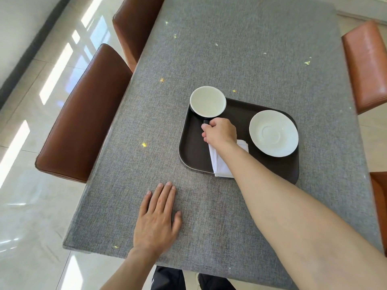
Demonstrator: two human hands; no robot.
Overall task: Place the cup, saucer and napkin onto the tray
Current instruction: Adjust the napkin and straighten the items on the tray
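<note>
A dark brown tray [247,109] lies on the grey table. A cup [207,101], white inside and black outside, is at the tray's far left corner. My right hand [221,131] is closed on its black handle. A white saucer [273,132] rests on the right side of the tray. A folded white napkin [219,164] lies at the tray's near edge, partly hidden under my right forearm. My left hand [158,216] lies flat on the table, palm down, fingers spread, holding nothing.
The table [240,49] is covered with grey cloth and has small yellow specks. Brown leather chairs [83,126] stand along the left side. Orange-brown chairs [366,63] stand on the right. The floor is glossy tile.
</note>
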